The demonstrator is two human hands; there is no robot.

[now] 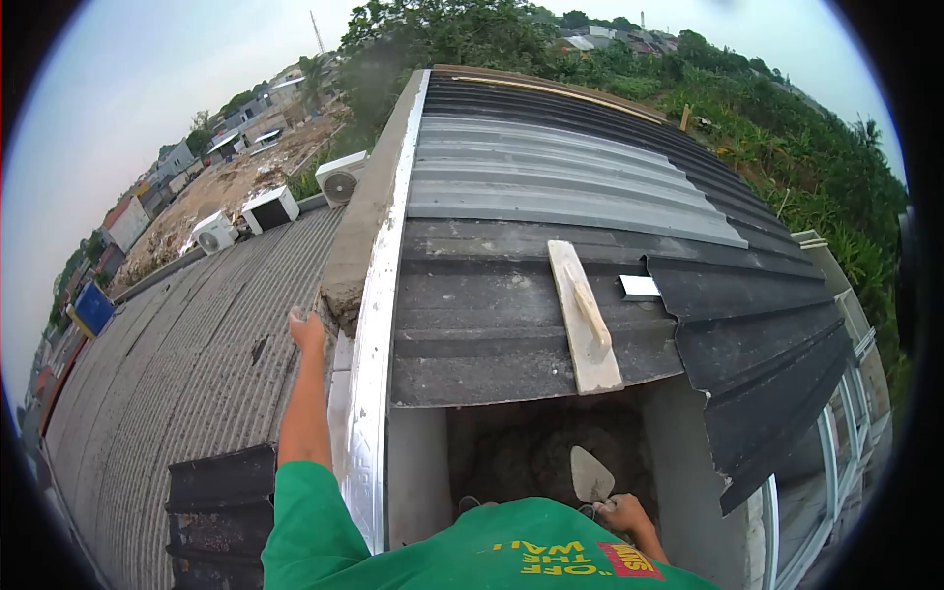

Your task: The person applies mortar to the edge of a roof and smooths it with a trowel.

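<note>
My left hand reaches out on the left, at the outer side of the wall near the rough end of its grey plaster; its fingers look curled, and what they hold, if anything, is too small to name. Low in the view my right hand is closed round the handle of a trowel, whose pale blade points up over the dark opening below the roof edge. A wooden float with a raised handle lies on the black corrugated roof ahead.
A shiny metal flashing runs along the wall. A loose black sheet with jagged edges overhangs at the right, beside a small metal piece. Left are a lower corrugated roof and air-conditioner units. Metal framing stands at the lower right.
</note>
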